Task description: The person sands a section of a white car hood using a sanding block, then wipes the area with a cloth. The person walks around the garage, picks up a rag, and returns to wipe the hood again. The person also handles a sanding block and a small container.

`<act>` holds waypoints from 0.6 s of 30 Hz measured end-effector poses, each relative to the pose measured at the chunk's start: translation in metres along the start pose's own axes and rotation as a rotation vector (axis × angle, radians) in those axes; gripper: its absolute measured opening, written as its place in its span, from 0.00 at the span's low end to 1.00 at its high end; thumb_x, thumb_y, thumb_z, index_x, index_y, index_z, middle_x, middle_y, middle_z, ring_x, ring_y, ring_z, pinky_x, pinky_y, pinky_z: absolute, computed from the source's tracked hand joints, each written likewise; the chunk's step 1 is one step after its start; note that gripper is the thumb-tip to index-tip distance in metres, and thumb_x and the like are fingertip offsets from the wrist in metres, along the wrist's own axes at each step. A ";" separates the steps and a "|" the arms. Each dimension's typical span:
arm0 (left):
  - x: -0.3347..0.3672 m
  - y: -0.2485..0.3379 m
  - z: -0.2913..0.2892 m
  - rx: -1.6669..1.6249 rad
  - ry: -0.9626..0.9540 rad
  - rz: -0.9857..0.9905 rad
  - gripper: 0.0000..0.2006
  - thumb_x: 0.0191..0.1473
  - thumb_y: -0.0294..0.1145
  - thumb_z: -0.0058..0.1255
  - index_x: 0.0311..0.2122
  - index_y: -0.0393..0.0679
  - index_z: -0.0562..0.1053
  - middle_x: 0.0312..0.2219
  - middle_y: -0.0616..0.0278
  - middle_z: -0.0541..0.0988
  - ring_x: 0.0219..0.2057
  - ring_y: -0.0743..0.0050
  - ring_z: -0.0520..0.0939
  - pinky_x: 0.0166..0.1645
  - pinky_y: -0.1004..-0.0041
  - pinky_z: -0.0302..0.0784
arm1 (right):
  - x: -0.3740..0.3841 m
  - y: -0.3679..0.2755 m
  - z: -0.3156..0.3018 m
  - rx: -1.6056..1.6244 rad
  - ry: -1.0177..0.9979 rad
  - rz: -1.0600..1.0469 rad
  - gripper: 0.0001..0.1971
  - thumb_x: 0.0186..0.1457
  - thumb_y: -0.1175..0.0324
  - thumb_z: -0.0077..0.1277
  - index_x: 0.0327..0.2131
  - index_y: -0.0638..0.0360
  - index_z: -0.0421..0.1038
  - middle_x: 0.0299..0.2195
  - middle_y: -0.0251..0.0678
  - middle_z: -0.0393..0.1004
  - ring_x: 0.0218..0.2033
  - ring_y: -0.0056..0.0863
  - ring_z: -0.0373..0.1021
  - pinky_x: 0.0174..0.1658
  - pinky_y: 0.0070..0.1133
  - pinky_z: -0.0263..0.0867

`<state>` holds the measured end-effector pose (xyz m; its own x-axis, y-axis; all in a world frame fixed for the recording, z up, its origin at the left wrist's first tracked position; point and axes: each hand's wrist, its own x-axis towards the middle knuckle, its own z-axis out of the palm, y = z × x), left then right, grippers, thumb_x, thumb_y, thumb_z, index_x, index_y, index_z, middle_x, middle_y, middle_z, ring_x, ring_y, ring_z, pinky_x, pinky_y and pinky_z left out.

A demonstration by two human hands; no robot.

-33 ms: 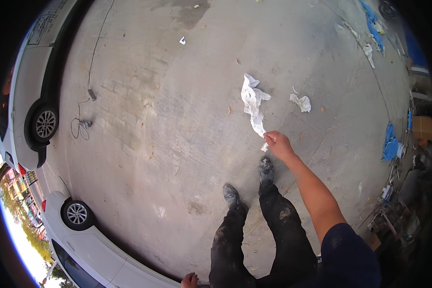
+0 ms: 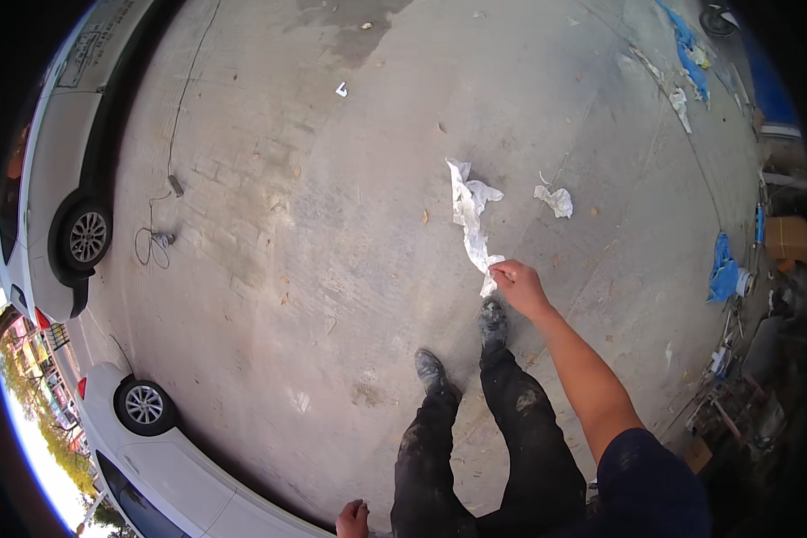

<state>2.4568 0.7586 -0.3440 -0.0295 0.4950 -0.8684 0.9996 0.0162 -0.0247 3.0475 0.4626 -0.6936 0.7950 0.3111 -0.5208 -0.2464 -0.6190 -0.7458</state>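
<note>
I am pinching the white sheet [image 2: 468, 215] near its lower end, the thumb and fingertips of my right hand [image 2: 522, 289] closing on a gathered fold. The sheet is running away from my grip in a long, crumpled strip ahead of my feet, while a short tail is dangling past my fingers just beside my right boot [image 2: 493, 321]. I cannot tell how much is hanging and how much is resting on the floor [image 2: 350, 269].

My left hand [image 2: 353, 518] is staying out of the work, hanging low beside my leg [image 2: 426, 457] at the lower edge of the view; its fingers are curling, but I cannot tell whether they are holding anything.

Judging by the thin, sharp creases, I am handling something very light and limp, perhaps paper or film, likely tearing easily and catching any breeze. It may be slipping if I am gripping only one layer, so bunching several folds is seeming the surest hold, with the middle suiting a second grip. A smaller white scrap [image 2: 556, 203] is lying to the right, apart from the sheet.
</note>
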 end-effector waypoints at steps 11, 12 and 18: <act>-0.157 0.418 -0.039 0.162 0.153 1.561 0.50 0.58 0.41 0.77 0.78 0.38 0.60 0.65 0.41 0.80 0.65 0.40 0.81 0.71 0.54 0.76 | -0.322 -0.298 -0.106 0.692 -0.241 -0.162 0.23 0.65 0.81 0.64 0.62 0.61 0.76 0.51 0.34 0.82 0.50 0.21 0.79 0.57 0.24 0.77; -0.172 0.421 -0.045 0.129 -0.038 1.545 0.51 0.58 0.42 0.77 0.78 0.37 0.59 0.64 0.41 0.80 0.65 0.40 0.82 0.70 0.54 0.77 | -0.340 -0.317 -0.114 0.707 -0.296 -0.198 0.25 0.65 0.81 0.62 0.64 0.59 0.76 0.51 0.34 0.82 0.51 0.22 0.79 0.58 0.24 0.76; -0.220 0.387 -0.067 0.231 -0.619 1.395 0.50 0.63 0.47 0.73 0.78 0.34 0.57 0.45 0.48 0.86 0.46 0.58 0.88 0.55 0.62 0.83 | -0.452 -0.385 -0.153 0.543 0.208 -0.286 0.19 0.65 0.80 0.61 0.59 0.62 0.80 0.48 0.34 0.84 0.47 0.20 0.80 0.52 0.22 0.78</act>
<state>2.8496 0.7142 -0.1296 0.8441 -0.4251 -0.3268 0.2111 -0.2968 0.9313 2.8682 0.4499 -0.1074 0.9482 0.2298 -0.2193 -0.2105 -0.0625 -0.9756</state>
